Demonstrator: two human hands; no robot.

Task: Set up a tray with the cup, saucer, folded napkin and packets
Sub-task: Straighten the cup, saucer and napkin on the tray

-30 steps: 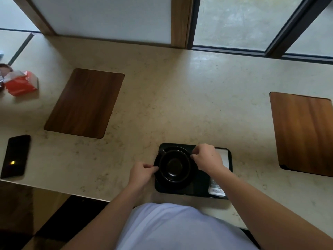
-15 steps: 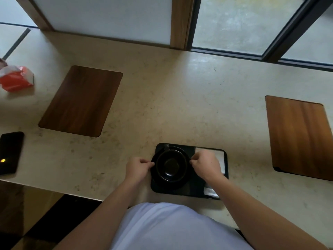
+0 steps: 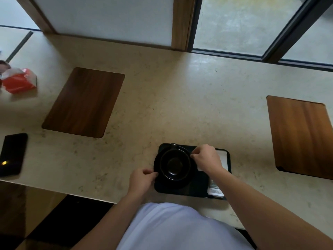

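Black tray is set at the near edge of the beige stone surface. Packets lie at its near right corner. Black saucer is pinched at its left rim by the left hand, at its right rim by the right hand. Black cup sits on the saucer, handle pointing away. White folded napkin is partly covered by the right hand. Farther off: phone, two wooden placemats, red packet.
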